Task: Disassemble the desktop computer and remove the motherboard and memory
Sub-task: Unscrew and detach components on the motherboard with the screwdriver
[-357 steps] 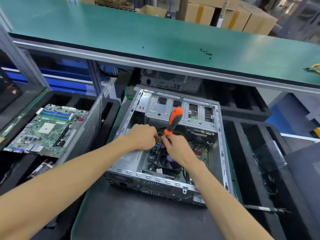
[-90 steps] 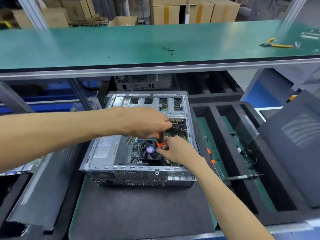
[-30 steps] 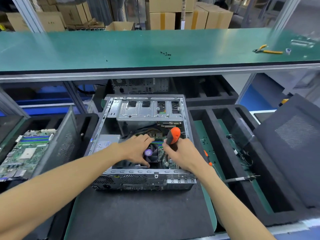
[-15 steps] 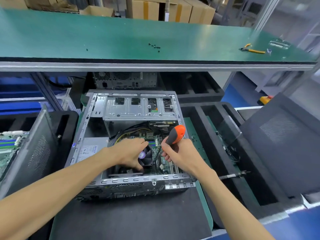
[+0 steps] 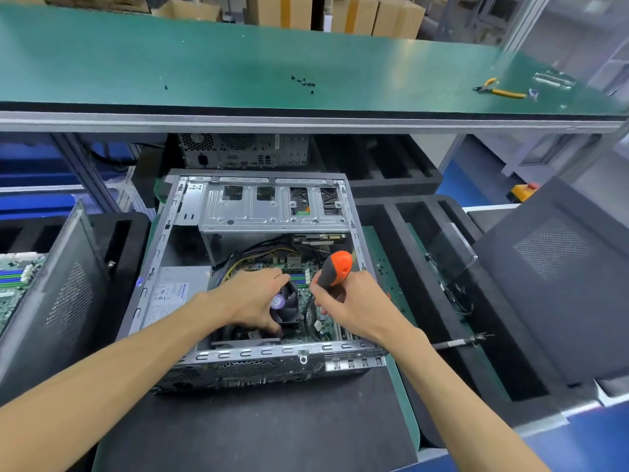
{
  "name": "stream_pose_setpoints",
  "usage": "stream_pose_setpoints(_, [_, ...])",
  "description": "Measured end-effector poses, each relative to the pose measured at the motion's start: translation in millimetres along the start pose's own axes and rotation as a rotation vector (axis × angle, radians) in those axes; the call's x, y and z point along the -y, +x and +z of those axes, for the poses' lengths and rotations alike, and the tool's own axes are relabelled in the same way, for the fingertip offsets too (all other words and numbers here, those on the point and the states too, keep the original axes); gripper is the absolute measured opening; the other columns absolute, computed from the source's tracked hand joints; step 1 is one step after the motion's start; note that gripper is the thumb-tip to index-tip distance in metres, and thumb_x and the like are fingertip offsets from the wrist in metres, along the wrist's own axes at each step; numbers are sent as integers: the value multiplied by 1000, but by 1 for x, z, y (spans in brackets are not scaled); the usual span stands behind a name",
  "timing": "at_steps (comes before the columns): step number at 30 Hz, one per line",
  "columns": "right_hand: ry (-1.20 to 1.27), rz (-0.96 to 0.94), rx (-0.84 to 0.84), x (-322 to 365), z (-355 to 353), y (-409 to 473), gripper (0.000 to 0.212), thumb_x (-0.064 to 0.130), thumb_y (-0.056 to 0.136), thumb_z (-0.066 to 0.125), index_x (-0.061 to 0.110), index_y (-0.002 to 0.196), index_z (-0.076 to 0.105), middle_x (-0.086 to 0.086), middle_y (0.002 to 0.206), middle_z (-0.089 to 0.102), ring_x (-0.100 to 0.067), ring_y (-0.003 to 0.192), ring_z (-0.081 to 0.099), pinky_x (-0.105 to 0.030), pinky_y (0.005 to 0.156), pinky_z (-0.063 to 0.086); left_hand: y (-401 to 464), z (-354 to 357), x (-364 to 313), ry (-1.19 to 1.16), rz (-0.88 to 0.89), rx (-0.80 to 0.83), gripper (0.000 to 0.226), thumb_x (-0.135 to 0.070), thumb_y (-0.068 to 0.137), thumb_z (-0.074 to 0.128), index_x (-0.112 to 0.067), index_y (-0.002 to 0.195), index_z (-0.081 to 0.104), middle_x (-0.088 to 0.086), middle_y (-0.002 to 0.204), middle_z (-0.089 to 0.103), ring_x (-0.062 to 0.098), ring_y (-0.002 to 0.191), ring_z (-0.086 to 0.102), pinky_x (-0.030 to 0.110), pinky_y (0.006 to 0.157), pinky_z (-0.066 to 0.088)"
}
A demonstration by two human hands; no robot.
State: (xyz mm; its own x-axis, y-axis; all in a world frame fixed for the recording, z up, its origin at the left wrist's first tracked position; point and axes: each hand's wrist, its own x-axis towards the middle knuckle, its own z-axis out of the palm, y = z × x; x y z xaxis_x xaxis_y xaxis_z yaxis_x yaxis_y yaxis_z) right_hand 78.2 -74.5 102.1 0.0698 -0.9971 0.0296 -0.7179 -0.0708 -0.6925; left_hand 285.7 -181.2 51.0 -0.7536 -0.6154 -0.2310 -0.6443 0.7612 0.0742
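Desktop computer case, opened on its side, is laid on a dark mat on the work surface, and both hands are reached into it. The grip of the right hand is curled round the black-and-orange handle of a screwdriver, whose orange cap is tilted up and away; the tip is hidden among the parts below. The grip of the left hand is spread over the cooler fan, with the fingers laid across its far edge and the thumb bent down at its near edge. The fan is seated on the motherboard, which is still mounted in the case floor; blue and green memory slots are seen just beyond the fan, between the two hands. A grey power supply is set in the left part of the case, and a metal drive cage spans its far end.

Left of the case, a detached side panel is leaned upright, with another green board beyond it. Black foam trays are placed to the right. On the green shelf above, small dark screws and yellow-handled pliers are laid well apart.
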Motion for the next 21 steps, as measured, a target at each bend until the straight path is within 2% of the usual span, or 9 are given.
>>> stream_pose_setpoints(2, [-15,1,7,0,0,-2,36,51,93,53,21,81,67,-4,63,68,-17,61,64,-39,65,55,0,0,0,-9,-3,2,86,-73,57,71,-22,122,45,-6,108,51,17,100,53,36,76,50])
stream_pose_setpoints(7, [122,48,-27,0,-1,-1,48,50,92,54,3,88,66,-12,69,70,-29,66,68,-49,70,56,0,-1,-1,-16,-4,-2,89,-72,59,72,-21,126,44,-5,112,52,18,103,53,38,80,51])
stream_pose_setpoints(17, [84,76,-26,-1,2,1,51,54,92,54,4,88,66,-11,69,70,-27,66,68,-48,71,58,-2,-1,-2,-33,-13,5,94,-74,58,70,-19,130,44,-3,115,51,19,106,53,39,83,51])
stream_pose_setpoints(21, [93,99,13,3,1,2,53,50,91,54,0,82,65,-18,70,67,-34,68,65,-51,71,56,0,0,-3,-13,-32,45,95,-71,61,74,-17,134,42,-1,119,50,20,110,53,36,87,50])
